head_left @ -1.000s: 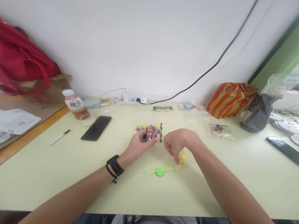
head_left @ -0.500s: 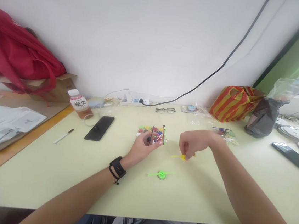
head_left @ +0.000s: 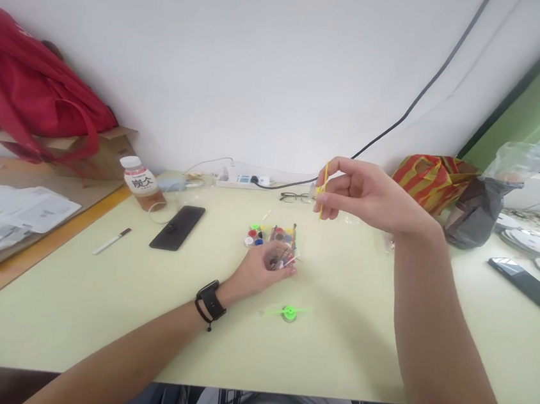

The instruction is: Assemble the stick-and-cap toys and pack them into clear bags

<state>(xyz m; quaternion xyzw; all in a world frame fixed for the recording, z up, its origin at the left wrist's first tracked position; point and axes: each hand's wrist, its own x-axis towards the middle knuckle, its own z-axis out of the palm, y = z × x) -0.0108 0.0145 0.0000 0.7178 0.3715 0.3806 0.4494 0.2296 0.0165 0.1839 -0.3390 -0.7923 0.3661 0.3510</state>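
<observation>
Centrally, the right hand (head_left: 365, 191) pinches a yellow piece (head_left: 325, 183) upright above the far table (head_left: 340, 357) at mid-length, leaving its ends free. Leftward, the left hand (head_left: 254, 271) curls around small parts (head_left: 288, 255), apparently steadying them; its closure is unclear. A green spinner (head_left: 290, 313) lies nearer, apart.

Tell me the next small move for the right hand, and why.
Probably lower the yellow piece toward the left hand: the right hand pinches it above the table, apart from the small parts that the left hand holds.
</observation>
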